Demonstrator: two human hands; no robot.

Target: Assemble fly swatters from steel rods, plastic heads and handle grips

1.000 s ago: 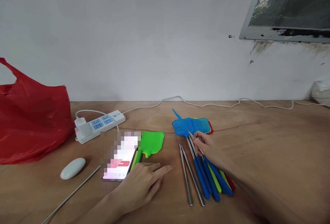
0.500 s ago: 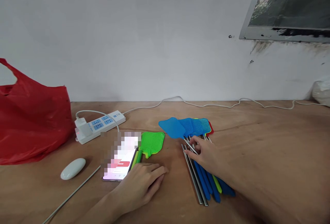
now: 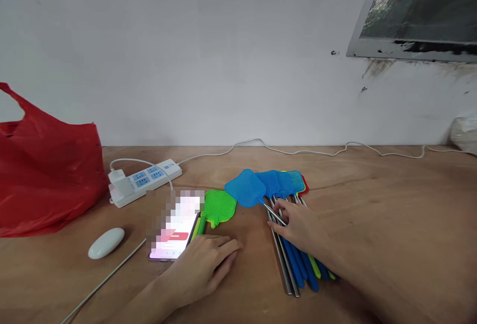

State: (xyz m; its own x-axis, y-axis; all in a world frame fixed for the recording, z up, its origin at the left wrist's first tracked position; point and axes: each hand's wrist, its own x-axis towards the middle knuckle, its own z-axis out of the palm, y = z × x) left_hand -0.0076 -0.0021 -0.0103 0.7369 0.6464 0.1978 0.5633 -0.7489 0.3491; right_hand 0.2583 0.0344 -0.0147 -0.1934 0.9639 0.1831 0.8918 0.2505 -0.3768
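My right hand pinches the thin metal shaft of a blue fly swatter, whose mesh head points up and left. Under and beside that hand lies a pile of other fly swatters, with blue, yellow-green and red heads overlapping at the back. Their blue and lime handles and bare metal rods point toward me. Resting flat with its fingers stretched out is my left hand. It partly hides green handles beside a green swatter head and a lit phone.
A white power strip with a plugged-in charger stands behind the phone, its cord running along the wall. To the left are a red plastic bag and a white oval object. A pale bag sits at the far right.
The held blue swatter has turned, its head swinging left and toward me until it meets the green head's edge. My right hand has hardly shifted; my left stays in place.
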